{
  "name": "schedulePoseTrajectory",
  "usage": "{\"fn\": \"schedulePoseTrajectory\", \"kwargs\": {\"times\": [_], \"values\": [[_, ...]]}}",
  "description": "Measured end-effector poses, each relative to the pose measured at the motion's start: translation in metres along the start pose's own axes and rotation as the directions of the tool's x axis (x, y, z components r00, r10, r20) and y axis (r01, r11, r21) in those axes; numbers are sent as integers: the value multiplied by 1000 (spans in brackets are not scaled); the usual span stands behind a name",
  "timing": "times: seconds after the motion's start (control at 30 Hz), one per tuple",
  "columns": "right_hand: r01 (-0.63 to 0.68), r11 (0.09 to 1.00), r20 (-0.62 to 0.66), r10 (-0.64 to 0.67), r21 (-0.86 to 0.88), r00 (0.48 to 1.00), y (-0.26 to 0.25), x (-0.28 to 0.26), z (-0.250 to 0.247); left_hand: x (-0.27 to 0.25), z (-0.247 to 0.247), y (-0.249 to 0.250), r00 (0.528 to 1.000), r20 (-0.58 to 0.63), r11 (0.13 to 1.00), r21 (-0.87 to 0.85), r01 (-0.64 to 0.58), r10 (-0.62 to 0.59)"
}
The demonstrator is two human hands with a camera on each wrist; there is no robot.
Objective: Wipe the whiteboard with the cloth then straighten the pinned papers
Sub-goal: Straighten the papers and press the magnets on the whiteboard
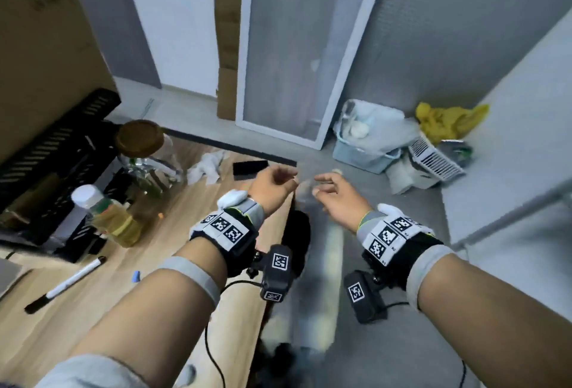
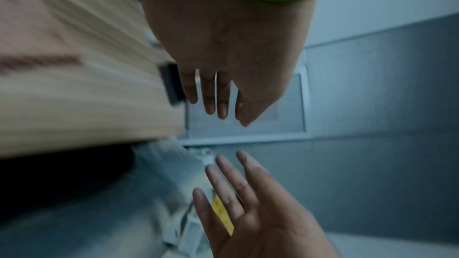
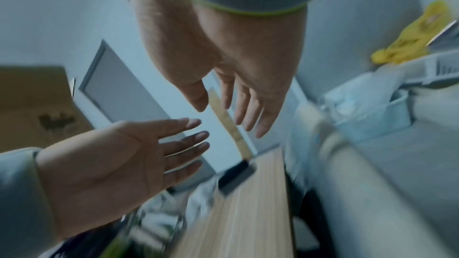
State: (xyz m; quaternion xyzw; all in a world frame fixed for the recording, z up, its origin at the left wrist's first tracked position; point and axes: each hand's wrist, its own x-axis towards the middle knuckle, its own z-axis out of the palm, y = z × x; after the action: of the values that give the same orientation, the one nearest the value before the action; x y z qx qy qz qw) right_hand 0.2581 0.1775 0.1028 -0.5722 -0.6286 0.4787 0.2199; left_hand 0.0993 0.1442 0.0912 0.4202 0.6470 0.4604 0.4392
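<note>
A crumpled white cloth (image 1: 207, 166) lies on the wooden table (image 1: 185, 232) near its far edge. A white-framed board (image 1: 288, 47) with a grey face leans against the far wall, also seen as the board (image 2: 285, 121) and the board (image 3: 119, 93) in the wrist views. No pinned papers show. My left hand (image 1: 280, 175) and right hand (image 1: 325, 184) hover side by side over the table's right edge, short of the cloth. The wrist views show the left hand (image 2: 218, 103) and the right hand (image 3: 231, 109) with straight, loose fingers, holding nothing.
A flat black block (image 1: 250, 167) lies right of the cloth. A cork-lidded jar (image 1: 140, 136), a bottle of yellow liquid (image 1: 108, 217), a black rack (image 1: 55, 152) and a marker (image 1: 66, 285) crowd the table's left. A light blue bin (image 1: 365, 152), white basket (image 1: 433, 158) and yellow bag (image 1: 448, 118) stand on the floor at right.
</note>
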Motion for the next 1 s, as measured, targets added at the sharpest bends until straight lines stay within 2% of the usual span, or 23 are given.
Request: {"fn": "schedulePoseTrajectory", "kwargs": {"times": [0.1, 0.13, 0.17, 0.2, 0.23, 0.33, 0.43, 0.47, 0.6, 0.67, 0.73, 0.8, 0.87, 0.9, 0.93, 1.0], "values": [[40, 999, -157, -35, 26, 987, -11, -30, -84, 2, 67, 70, 972, 168, 987, -26, -161, 163], [52, 999, -185, -49, 12, 981, -14, -39, -104, -1, 81, 88, 957, 200, 977, -24, -211, 212], [87, 996, -273, -80, 14, 959, -15, -62, -144, -9, 115, 118, 922, 266, 958, -28, -285, 282], [128, 991, -387, -108, 28, 916, -10, -90, -187, -22, 153, 147, 872, 341, 930, -21, -367, 352], [156, 988, -512, -125, 17, 850, -1, -125, -233, -43, 201, 178, 804, 414, 891, -44, -451, 427], [119, 990, -703, -134, -71, 698, 22, -193, -297, -88, 282, 226, 660, 517, 813, -131, -568, 545], [23, 994, -782, -99, -108, 615, 49, -255, -335, -135, 348, 250, 557, 582, 780, -241, -578, 592], [-17, 993, -820, -85, -114, 566, 63, -288, -357, -163, 380, 261, 512, 618, 774, -274, -570, 596], [-198, 954, -912, -134, -225, 389, 93, -365, -402, -219, 444, 281, 430, 650, 738, -318, -595, 627], [-255, 934, -950, -185, -249, 250, 109, -402, -412, -254, 474, 286, 313, 692, 680, -348, -646, 651], [-316, 897, -951, -283, -307, 122, 118, -427, -412, -281, 488, 288, 193, 683, 586, -407, -701, 704], [-486, 822, -931, -363, -297, -44, 128, -459, -413, -308, 510, 292, -9, 651, 417, -497, -761, 759], [-647, 735, -886, -419, -202, -199, 131, -485, -414, -324, 525, 293, -213, 626, 198, -520, -831, 750], [-686, 711, -866, -431, -154, -252, 131, -497, -414, -331, 532, 294, -303, 600, 81, -528, -845, 741], [-710, 693, -857, -435, -124, -275, 133, -507, -416, -337, 538, 295, -379, 563, -34, -527, -849, 734], [-762, 639, -862, -439, -102, -253, 134, -516, -420, -340, 551, 297, -488, 497, -217, -506, -835, 717]]}}
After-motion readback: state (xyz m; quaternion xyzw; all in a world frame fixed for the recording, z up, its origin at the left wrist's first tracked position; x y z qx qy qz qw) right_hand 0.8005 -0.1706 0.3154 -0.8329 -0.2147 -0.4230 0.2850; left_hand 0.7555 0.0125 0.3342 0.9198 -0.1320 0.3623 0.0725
